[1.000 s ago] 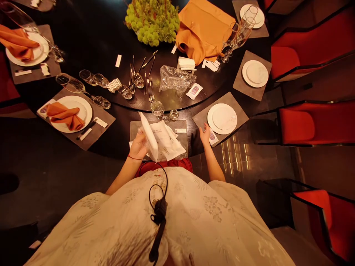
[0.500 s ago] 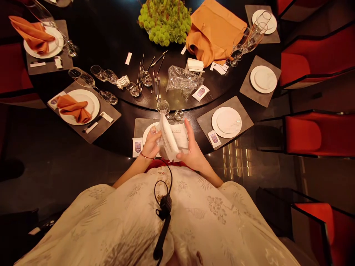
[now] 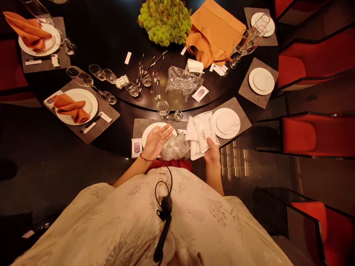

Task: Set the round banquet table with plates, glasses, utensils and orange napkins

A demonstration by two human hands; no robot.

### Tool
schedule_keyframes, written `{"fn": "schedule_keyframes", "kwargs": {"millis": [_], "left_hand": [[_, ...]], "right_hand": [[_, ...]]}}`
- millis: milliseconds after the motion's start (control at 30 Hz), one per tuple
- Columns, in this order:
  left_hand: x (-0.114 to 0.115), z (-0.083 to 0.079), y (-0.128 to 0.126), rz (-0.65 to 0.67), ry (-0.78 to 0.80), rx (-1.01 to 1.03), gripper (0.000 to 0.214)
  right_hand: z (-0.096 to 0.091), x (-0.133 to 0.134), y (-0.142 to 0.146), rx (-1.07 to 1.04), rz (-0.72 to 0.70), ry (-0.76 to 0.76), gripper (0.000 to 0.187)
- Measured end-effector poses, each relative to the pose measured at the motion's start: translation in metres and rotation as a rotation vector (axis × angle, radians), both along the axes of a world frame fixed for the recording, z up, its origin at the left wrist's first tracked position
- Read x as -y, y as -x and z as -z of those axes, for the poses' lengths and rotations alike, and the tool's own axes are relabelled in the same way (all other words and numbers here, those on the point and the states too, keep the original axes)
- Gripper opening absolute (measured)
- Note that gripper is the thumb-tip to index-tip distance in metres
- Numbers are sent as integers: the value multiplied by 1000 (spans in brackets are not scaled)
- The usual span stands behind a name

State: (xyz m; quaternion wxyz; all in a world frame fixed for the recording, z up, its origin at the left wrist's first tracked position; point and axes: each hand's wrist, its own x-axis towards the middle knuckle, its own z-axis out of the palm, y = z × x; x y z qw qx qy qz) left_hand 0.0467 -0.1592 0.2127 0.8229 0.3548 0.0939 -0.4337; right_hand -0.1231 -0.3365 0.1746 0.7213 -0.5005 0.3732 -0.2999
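Observation:
My right hand is closed on several flat white printed packets, fanned out, with the thumb on top. They hang over the table edge and partly over the right-hand place mat. Fingers stretched, my left hand is open over the white plate in front of me. A crumpled clear plastic bag lies between the hands, beside my left fingers; whether they touch it I cannot tell. Left of the plate, a small white packet with a blue and red print rests on the grey place mat.
Beyond the plate stand small glasses. The raised round tabletop holds chopsticks, crumpled clear plastic, orange napkins and a green plant. Neighbouring settings have plates and a folded napkin. Red chairs stand right.
My right hand has moved right, carrying the white packets away from the plastic bag. My left hand has opened, and the bag now lies low between my hands.

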Motion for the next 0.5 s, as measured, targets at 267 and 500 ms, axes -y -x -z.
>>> {"fn": "schedule_keyframes", "kwargs": {"millis": [267, 500], "left_hand": [[4, 9, 3, -33, -79, -88, 34], [-2, 13, -1, -139, -98, -127, 26]], "right_hand": [[108, 123, -28, -166, 315, -57, 56], [131, 217, -114, -242, 81, 123, 60]]}}
